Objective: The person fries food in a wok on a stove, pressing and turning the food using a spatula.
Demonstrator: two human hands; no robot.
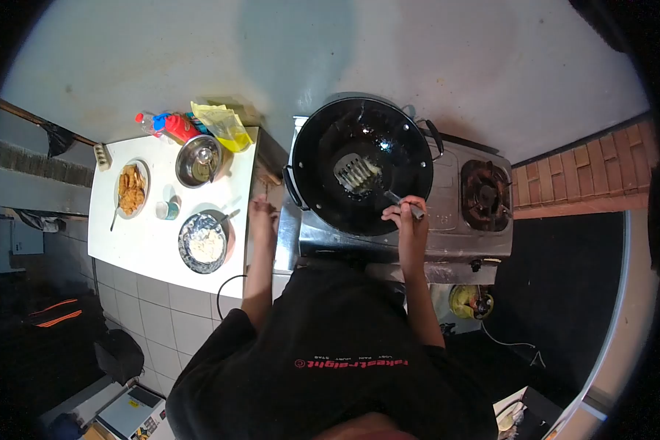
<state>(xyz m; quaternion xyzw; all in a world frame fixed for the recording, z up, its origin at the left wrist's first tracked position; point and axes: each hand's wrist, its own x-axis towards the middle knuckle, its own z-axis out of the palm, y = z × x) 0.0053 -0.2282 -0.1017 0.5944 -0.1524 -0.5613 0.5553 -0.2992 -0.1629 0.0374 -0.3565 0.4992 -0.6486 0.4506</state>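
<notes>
My right hand [411, 209] grips the handle of a slotted spatula [353, 173] over the near right side of a large black wok [323, 136]. The spatula's slotted metal head rests low in the wok, where shiny liquid and some pale bits show around it. What lies under the head is hard to make out. My left hand [262, 218] hovers between the white table and the wok's left handle [292, 187], its fingers loosely bent and apart, with nothing visible in them. Nearest to it on the table is a dark bowl [185, 257] holding a white floury mix.
On the white table [117, 246] stand a plate [147, 176] of golden fried food, a steel bowl [185, 172], a small cup [167, 210], a red bottle [180, 128] and a yellow bag [224, 126]. A second burner [486, 194] lies right of the wok.
</notes>
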